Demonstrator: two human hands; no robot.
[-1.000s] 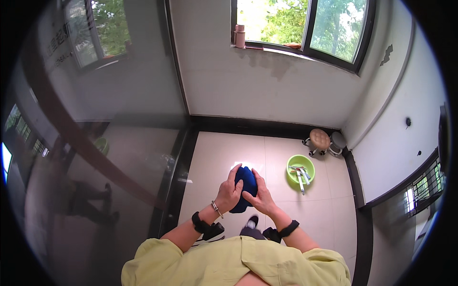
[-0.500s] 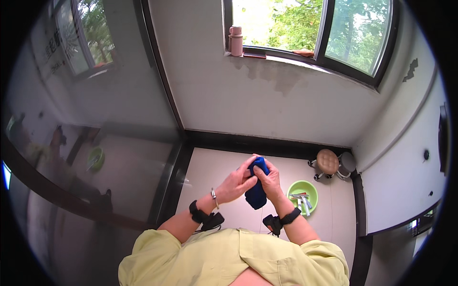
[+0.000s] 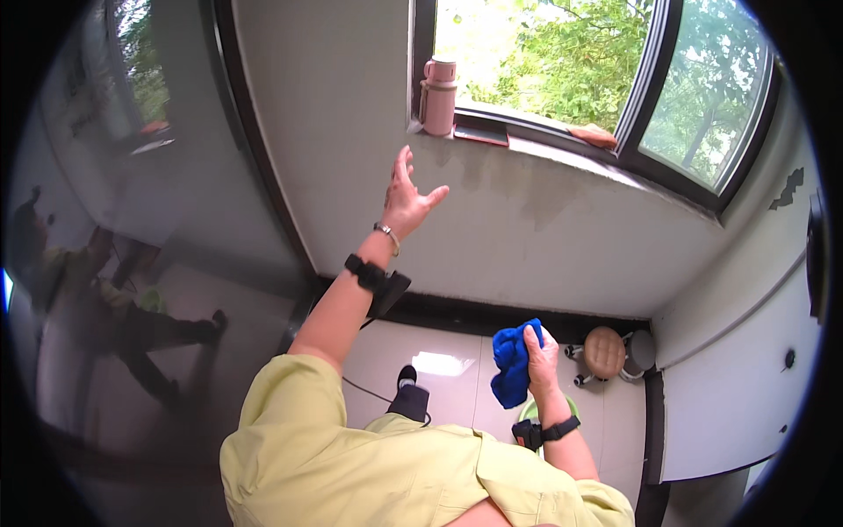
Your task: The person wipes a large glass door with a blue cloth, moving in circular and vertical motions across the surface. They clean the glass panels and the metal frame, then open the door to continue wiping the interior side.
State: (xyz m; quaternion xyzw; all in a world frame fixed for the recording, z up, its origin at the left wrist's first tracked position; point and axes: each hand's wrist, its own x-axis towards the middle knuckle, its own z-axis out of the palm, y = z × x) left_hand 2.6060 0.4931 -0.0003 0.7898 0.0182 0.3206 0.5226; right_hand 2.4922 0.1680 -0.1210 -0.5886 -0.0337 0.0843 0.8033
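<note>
My left hand (image 3: 407, 198) is raised in front of the white wall, its fingers apart and holding nothing. Just beyond its fingertips, a pink flask (image 3: 438, 101) stands on the window sill. A dark flat thing with a reddish edge (image 3: 481, 133) lies beside the flask; it may be a phone, but I cannot tell. Lower and to the right, my right hand (image 3: 543, 356) grips a crumpled blue cloth (image 3: 512, 362), thumb on top, with the cloth hanging to the left. Below that wrist, the green basin (image 3: 572, 407) is mostly hidden by my forearm and the black strap.
An orange-brown cloth-like thing (image 3: 594, 135) lies further along the sill below the window. A tan round stool (image 3: 602, 352) and a grey stool (image 3: 640, 351) on castors stand by the right wall. Glossy dark panelling (image 3: 158, 263) rises on the left. A black cable (image 3: 364, 389) trails near my foot.
My left hand has let go of the blue cloth and reached up toward the sill. The cloth, now looser, has moved right with my right hand. The view has shifted and my foot now shows.
</note>
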